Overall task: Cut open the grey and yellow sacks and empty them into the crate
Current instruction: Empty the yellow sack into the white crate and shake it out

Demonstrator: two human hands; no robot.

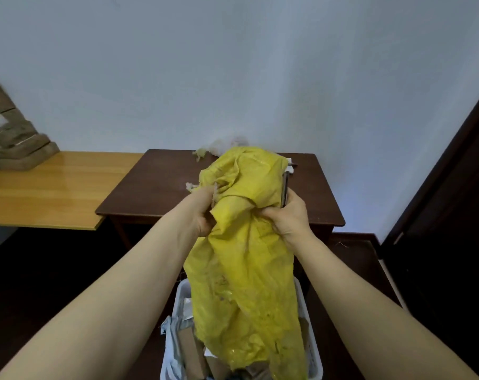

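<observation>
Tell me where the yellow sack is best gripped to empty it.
Grip the yellow sack at its bunched upper end, left hand and right hand from either side: its lower end hangs in the crate, so contents should drop out.

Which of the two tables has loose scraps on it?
The dark brown table directly ahead, behind the yellow sack; the lighter wooden table on the left holds stacked brown parcels.

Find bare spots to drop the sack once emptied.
Light table is bare right of the parcels. Dark table is bare on its left half. Crowded: scraps along its far edge; the crate holds packages under the sack.
</observation>
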